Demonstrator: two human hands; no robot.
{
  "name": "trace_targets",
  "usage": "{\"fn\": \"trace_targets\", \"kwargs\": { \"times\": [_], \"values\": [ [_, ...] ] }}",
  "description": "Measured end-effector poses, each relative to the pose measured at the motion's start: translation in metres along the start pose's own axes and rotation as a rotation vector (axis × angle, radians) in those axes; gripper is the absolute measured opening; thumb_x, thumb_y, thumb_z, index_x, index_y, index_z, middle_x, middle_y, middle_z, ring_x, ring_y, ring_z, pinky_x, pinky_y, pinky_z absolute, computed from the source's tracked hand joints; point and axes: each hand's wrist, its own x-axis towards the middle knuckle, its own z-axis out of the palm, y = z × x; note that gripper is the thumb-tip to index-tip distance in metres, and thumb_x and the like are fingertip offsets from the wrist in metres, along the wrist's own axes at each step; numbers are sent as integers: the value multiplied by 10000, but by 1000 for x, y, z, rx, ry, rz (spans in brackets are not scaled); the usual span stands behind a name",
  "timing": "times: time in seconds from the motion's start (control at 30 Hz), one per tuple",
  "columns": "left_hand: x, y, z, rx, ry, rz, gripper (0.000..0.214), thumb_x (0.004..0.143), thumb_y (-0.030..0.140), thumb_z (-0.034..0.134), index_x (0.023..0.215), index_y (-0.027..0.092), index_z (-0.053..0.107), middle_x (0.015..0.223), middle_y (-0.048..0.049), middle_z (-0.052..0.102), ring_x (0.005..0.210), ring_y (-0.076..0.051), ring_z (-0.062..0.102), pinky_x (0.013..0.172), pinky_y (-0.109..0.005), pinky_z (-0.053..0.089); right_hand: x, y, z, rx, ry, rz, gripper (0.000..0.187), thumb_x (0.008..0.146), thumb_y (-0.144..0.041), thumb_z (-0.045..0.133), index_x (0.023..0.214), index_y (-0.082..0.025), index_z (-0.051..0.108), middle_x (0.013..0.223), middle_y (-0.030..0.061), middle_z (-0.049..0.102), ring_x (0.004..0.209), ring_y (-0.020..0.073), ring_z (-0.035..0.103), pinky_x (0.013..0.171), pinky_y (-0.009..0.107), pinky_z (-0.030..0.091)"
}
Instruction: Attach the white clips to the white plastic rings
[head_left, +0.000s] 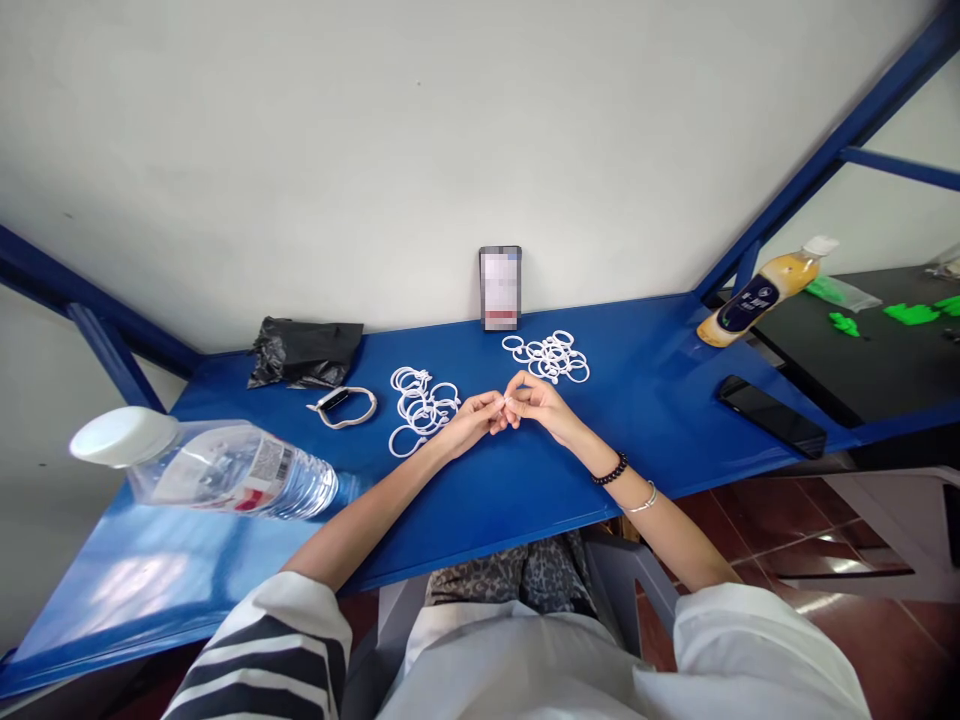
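Over the middle of the blue table, my left hand (pixel 480 418) and my right hand (pixel 534 402) meet with their thumbs and fingertips pinched together. A tiny whitish bit shows between the fingertips; the fingers cover most of it, and I cannot make out its kind. Beside my left hand lies a loose pile of white rings (pixel 411 408), each with a small knob or eyelet. Just beyond my right hand is another pile of white rings (pixel 553 352), overlapping one another. Neither hand touches the right pile.
A phone (pixel 500 290) leans upright on the wall. On the left are a large water bottle (pixel 232 468), a watch (pixel 341 407) and a black plastic bag (pixel 306 352). To the right stand a drink bottle (pixel 761 295) and a dark phone (pixel 772 413) lying flat. Blue table (pixel 480 510) edge nearby.
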Motion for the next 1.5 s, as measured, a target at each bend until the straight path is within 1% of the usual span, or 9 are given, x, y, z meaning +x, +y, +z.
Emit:
{"fn": "trace_targets", "kwargs": {
  "times": [0.23, 0.37, 0.5, 0.6, 0.73, 0.83, 1.0, 1.27, 1.5],
  "values": [
    [0, 0, -2, 10, -5, -6, 387, 808, 481, 696, 745, 105, 627, 723, -65, 638, 582, -88, 507, 530, -214, 333, 0, -3, 2, -2, 36, 13, 302, 772, -406, 746, 847, -189, 550, 611, -30, 656, 560, 113, 595, 573, 248, 469],
    [0, 1, 0, -25, 21, -12, 427, 771, 490, 727, 652, 102, 595, 715, -79, 642, 559, -86, 496, 524, -221, 338, 0, -5, 3, 5, 28, 26, 272, 784, -389, 734, 885, -179, 592, 603, -41, 617, 566, 100, 557, 584, 242, 442],
    [0, 1, 0, -65, 34, 2, 442, 736, 480, 760, 596, 105, 574, 708, -72, 634, 568, -90, 505, 535, -226, 352, 1, -6, 1, 20, 9, 26, 263, 811, -399, 701, 903, -167, 617, 605, -37, 588, 590, 103, 556, 595, 243, 427],
    [0, 0, -1, -48, 33, -8, 427, 733, 482, 764, 620, 100, 609, 701, -70, 633, 572, -93, 507, 538, -227, 357, 1, -6, 0, 14, -21, 30, 282, 804, -405, 714, 914, -170, 605, 614, -40, 591, 601, 107, 570, 611, 248, 434],
    [1, -1, -3, -16, 18, -9, 403, 747, 485, 753, 695, 97, 659, 702, -60, 632, 560, -84, 503, 528, -218, 353, 0, -6, -1, -8, -25, 41, 296, 793, -418, 728, 887, -181, 578, 609, -47, 602, 599, 109, 591, 619, 249, 440],
    [1, -1, -3, -1, 9, -9, 396, 748, 481, 755, 726, 95, 669, 710, -60, 633, 575, -84, 515, 528, -211, 354, 0, -7, -1, -17, -41, 55, 311, 787, -428, 733, 877, -186, 561, 612, -47, 612, 600, 111, 605, 627, 251, 450],
    [0, 0, -2, 2, 16, -20, 406, 726, 483, 774, 726, 94, 657, 706, -61, 639, 579, -84, 518, 523, -207, 353, -1, -10, 0, -23, -51, 67, 328, 782, -438, 736, 871, -195, 535, 621, -44, 628, 611, 130, 637, 640, 270, 484],
    [-1, 3, 1, -10, 22, -18, 399, 695, 465, 804, 716, 97, 649, 681, -49, 632, 585, -87, 524, 529, -205, 359, -2, -10, 3, -28, -40, 38, 332, 776, -446, 738, 860, -195, 539, 616, -40, 635, 634, 148, 670, 658, 283, 515],
    [0, 1, -2, -14, 26, -19, 390, 718, 467, 785, 732, 98, 662, 701, -53, 634, 583, -88, 516, 539, -214, 360, -1, -8, 2, -54, -9, 26, 316, 781, -438, 733, 873, -199, 547, 621, -40, 633, 604, 128, 631, 634, 268, 490]
  ]
}}
